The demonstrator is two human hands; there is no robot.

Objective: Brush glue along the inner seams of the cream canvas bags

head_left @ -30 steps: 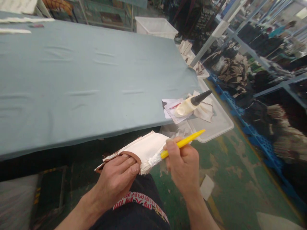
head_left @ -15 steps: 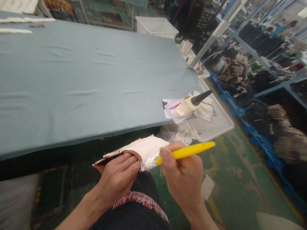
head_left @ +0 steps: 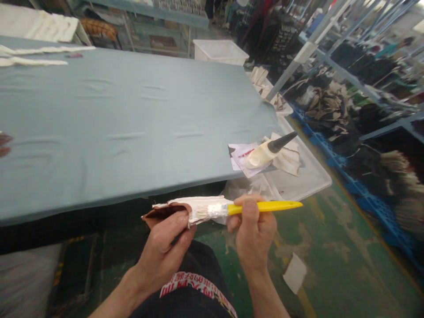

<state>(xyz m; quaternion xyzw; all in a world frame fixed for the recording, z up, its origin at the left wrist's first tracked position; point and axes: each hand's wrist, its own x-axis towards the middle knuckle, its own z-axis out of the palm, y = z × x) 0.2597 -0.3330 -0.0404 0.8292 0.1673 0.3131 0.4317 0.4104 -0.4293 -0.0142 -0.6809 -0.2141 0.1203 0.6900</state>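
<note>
My left hand (head_left: 167, 245) is closed on a folded piece of fabric or leather (head_left: 207, 203), pale on the upper side and brown along its curved edge and inside. My right hand (head_left: 253, 229) grips the yellow handle of a paintbrush (head_left: 265, 206). The brush lies almost level, its bristles coated white and touching the pale surface near the brown edge. Both hands are in front of the table's near edge, above my lap. On the table corner, a whitish bottle with a black conical nozzle (head_left: 270, 152) lies on some printed cards (head_left: 244, 162).
A blue-grey cloth covers the large table (head_left: 132, 115). White plastic bins (head_left: 308, 185) with pale pieces stand along its right end. A blue rack (head_left: 351, 185) with heaped material runs along the right. A pale scrap (head_left: 295, 274) lies on the green floor.
The brush has turned closer to level, and its bristles now show along the pale surface. The piece has tilted, opening its brown inside to view. My view has shifted slightly.
</note>
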